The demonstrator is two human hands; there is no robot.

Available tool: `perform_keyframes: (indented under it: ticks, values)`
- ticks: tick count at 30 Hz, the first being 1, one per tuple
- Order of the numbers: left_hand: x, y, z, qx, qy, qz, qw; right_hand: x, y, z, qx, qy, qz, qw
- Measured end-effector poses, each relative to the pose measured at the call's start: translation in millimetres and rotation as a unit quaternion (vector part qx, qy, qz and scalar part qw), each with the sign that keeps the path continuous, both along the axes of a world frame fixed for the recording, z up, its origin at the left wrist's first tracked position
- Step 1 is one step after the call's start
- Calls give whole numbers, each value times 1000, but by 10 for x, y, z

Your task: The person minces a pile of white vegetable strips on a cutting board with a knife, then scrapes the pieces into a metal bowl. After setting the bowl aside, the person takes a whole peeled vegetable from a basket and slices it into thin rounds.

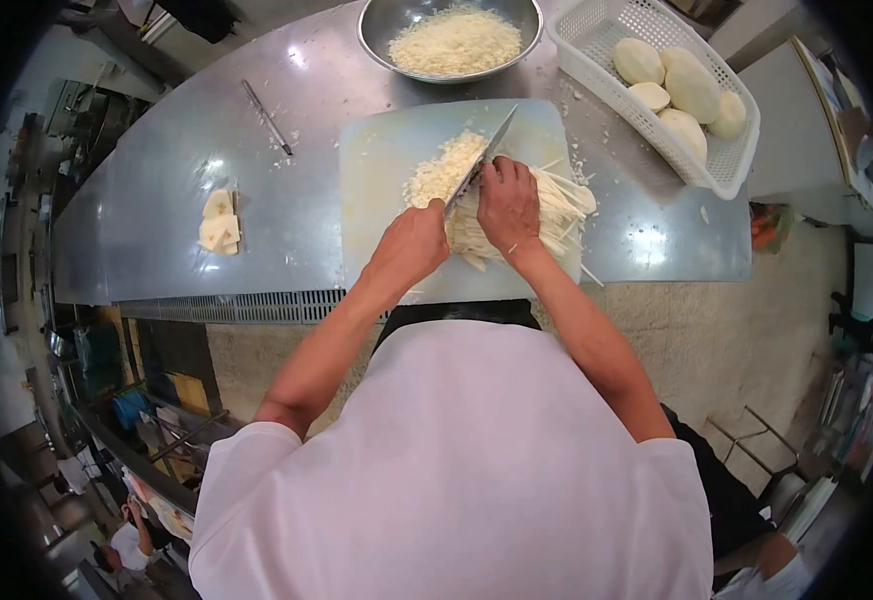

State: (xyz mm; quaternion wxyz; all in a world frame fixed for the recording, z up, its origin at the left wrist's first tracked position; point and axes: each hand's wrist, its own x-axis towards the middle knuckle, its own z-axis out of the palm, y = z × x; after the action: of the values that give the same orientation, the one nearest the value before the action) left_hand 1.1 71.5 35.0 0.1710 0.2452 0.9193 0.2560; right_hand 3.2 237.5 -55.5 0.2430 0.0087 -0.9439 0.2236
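My left hand (413, 243) is wrapped round the handle of a kitchen knife (497, 135), its blade pointing up and away to the right. The curled fingers of my right hand (509, 203) press on a bundle of pale vegetable strips (560, 212), close beside the blade. Left of the blade lies a heap of finely diced pale vegetable (445, 168). Both heaps rest on a whitish cutting board (377, 180). Part of the strips is hidden under my right hand.
A metal bowl (365, 40) of diced vegetable stands behind the board. At the back right, a white plastic basket (732, 175) holds several peeled pale root vegetables (695, 90). Pale slices (220, 225) and a thin metal tool (268, 118) lie left on the steel table (157, 200).
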Motion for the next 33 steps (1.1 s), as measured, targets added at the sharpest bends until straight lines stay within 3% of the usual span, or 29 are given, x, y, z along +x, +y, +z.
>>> perform_keyframes:
  ticks: [2,6,11,15,18,20,24,27,30,33]
  values:
    - [59,-14,130,-35,-7,5,999,-14,-16,-16,-11,28,-14,999]
    - [45,-42,-304,-8,-1,30,1000,12,-15,-16,-11,3,-11,1000]
    - [41,-132,-48,16,25,52,998,1,19,-49,-28,-6,-4,1000]
    - [-31,-268,-496,-3,44,56,997,36,20,-11,-30,0,7,1000]
    - [75,-206,87,3,-17,92,996,73,82,72,-73,-28,45,996]
    - [197,-208,18,16,-11,112,993,91,100,154,-28,19,65,997]
    - [245,-142,-355,-8,-3,102,995,178,16,43,-48,14,113,992]
    - [356,-121,265,-23,-72,136,988,184,3,-52,-13,16,122,992]
    - [546,-111,312,12,-62,147,987,120,-14,-58,0,32,118,993]
    - [369,28,-376,-3,0,98,995,138,-28,-72,20,42,112,993]
